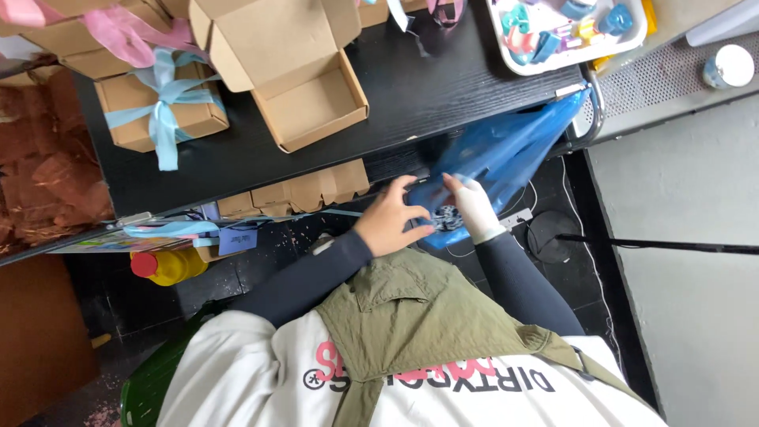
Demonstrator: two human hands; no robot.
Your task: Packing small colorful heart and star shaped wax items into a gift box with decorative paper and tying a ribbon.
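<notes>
Two hands meet just below the edge of the black tabletop (411,95). The left hand (394,217) has its fingers curled around the low end of a blue plastic bag (506,154). The right hand (474,207) pinches the same bag from the other side. Between the two hands a small dark thing with light spots (447,217) shows at the bag; what it is cannot be told. The bag is see-through blue and runs up and to the right, to the corner of the tabletop. Both arms wear dark sleeves, and a green apron (419,316) lies over a white shirt near the camera.

Low on the left stands a yellow bottle with a red cap (168,266). Just above it, light blue ribbons (170,229) hang along the edge. Flat brown cardboard pieces (296,190) sit tucked under the tabletop, left of the hands.

On the tabletop an open brown box (304,87) stands with its lid up. To its left is a shut brown box tied with a light blue bow (162,107). Farther back lies a pink ribbon (130,35). At the far right sits a white tray (553,57) with small bright things in it.
</notes>
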